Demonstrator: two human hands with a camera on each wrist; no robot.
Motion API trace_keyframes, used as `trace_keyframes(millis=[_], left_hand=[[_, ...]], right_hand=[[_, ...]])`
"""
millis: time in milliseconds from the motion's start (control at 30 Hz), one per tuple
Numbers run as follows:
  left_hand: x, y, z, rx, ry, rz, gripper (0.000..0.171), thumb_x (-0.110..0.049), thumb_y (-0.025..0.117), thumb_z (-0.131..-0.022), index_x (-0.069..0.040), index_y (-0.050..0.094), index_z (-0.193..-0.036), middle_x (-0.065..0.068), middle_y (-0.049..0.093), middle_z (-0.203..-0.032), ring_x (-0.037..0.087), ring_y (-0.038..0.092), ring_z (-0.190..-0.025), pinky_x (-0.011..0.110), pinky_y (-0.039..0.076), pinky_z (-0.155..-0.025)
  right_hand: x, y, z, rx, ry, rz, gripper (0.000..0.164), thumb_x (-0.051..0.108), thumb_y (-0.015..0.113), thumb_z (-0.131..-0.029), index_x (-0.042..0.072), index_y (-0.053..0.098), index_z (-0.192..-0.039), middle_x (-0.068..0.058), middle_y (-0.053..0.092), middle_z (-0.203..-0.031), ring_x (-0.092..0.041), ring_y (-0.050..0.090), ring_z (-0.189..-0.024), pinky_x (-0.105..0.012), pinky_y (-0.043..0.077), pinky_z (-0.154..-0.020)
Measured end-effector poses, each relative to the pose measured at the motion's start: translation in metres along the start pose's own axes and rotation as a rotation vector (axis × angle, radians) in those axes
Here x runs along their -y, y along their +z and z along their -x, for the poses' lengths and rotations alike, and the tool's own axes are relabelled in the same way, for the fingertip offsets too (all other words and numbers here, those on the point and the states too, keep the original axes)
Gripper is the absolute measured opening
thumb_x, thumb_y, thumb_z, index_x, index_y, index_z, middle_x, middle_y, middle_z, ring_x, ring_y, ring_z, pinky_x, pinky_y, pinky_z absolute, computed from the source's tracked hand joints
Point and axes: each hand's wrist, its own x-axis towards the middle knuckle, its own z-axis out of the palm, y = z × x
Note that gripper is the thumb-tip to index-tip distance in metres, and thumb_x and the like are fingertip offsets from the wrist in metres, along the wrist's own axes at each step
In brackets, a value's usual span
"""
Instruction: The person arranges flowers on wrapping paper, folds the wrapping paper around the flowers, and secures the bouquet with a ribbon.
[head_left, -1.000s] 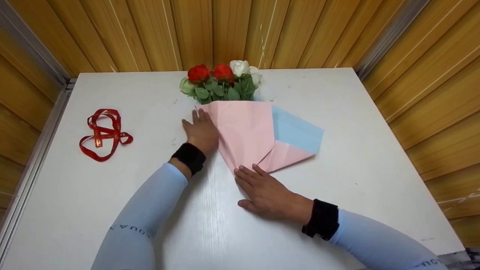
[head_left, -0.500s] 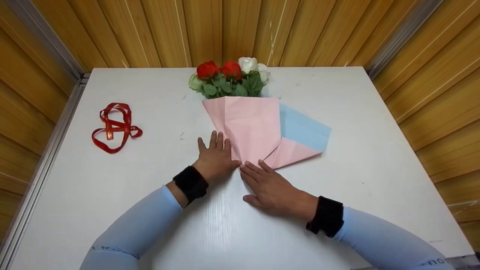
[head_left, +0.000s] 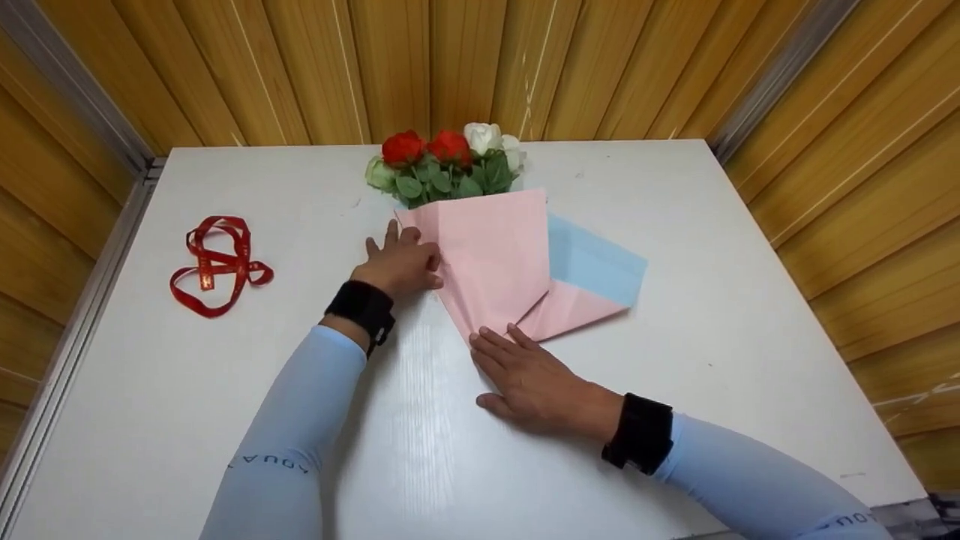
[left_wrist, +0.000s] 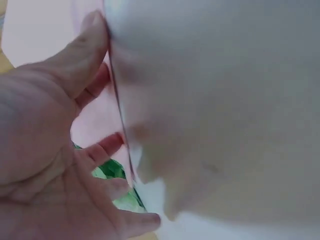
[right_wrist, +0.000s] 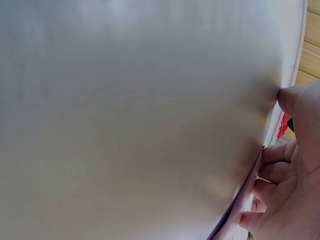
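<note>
A bouquet of roses, red, white and pale green, lies in a sheet of wrapping paper, pink on the outside and light blue on the inside. My left hand pinches the left edge of the pink wrapping paper, index finger bent toward the thumb, other fingers spread beside the edge. In the left wrist view the thumb and index tips sit at the pink edge. My right hand presses on the narrow lower end of the wrap with straight fingers. The flower stems are hidden inside the paper.
A loosely looped red ribbon lies on the left of the white table. An unfolded blue flap sticks out on the right of the wrap. Wood-patterned panels enclose the table at the back and sides.
My left hand slid down near the narrow end, then back up the left edge, its fingers now bent. The pink layer's upper right corner has risen slightly. The right hand stays in place.
</note>
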Motion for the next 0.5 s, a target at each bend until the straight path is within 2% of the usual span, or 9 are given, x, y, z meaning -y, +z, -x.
trace_keyframes(millis=[100, 200, 267, 333, 500], left_hand=[[-0.010, 0.013, 0.013, -0.122, 0.031, -0.116, 0.024, -0.024, 0.067, -0.104, -0.007, 0.068, -0.121, 0.027, 0.047, -0.153, 0.056, 0.019, -0.156, 0.081, 0.019, -0.117], [-0.032, 0.031, 0.032, -0.146, 0.093, -0.188, 0.039, -0.021, 0.061, -0.106, 0.005, 0.058, -0.135, 0.032, 0.048, -0.150, 0.053, 0.030, -0.153, 0.077, 0.031, -0.115], [-0.043, 0.041, 0.044, -0.101, 0.116, -0.175, 0.049, -0.025, 0.059, -0.108, 0.009, 0.049, -0.143, 0.032, 0.043, -0.156, 0.049, 0.030, -0.154, 0.074, 0.032, -0.116], [-0.048, 0.046, 0.054, -0.051, 0.102, -0.127, 0.065, -0.035, 0.062, -0.107, 0.008, 0.041, -0.151, 0.030, 0.038, -0.162, 0.045, 0.028, -0.157, 0.071, 0.030, -0.119], [-0.043, 0.044, 0.061, 0.021, 0.062, -0.071, 0.088, -0.051, 0.062, -0.104, 0.006, 0.026, -0.161, 0.027, 0.023, -0.172, 0.041, 0.016, -0.162, 0.070, 0.019, -0.124]], right_hand=[[0.000, 0.002, 0.000, -0.003, -0.008, -0.007, 0.073, 0.052, 0.041, -0.111, 0.000, 0.034, -0.163, -0.013, 0.032, -0.172, -0.028, 0.024, -0.162, -0.052, 0.021, -0.130], [-0.001, 0.002, 0.000, -0.022, -0.021, -0.005, 0.073, 0.051, 0.043, -0.111, -0.001, 0.036, -0.162, -0.014, 0.035, -0.170, -0.029, 0.027, -0.161, -0.053, 0.024, -0.129], [-0.002, 0.002, 0.000, -0.035, -0.027, 0.003, 0.073, 0.051, 0.044, -0.111, -0.001, 0.037, -0.162, -0.015, 0.036, -0.170, -0.030, 0.028, -0.161, -0.053, 0.025, -0.128], [-0.002, 0.002, 0.000, -0.045, -0.031, 0.007, 0.073, 0.051, 0.044, -0.110, -0.001, 0.037, -0.162, -0.015, 0.036, -0.170, -0.030, 0.029, -0.160, -0.053, 0.025, -0.128], [-0.002, 0.001, -0.003, -0.030, -0.029, -0.009, 0.074, 0.052, 0.043, -0.111, 0.000, 0.035, -0.163, -0.015, 0.033, -0.171, -0.029, 0.027, -0.161, -0.052, 0.023, -0.129]])
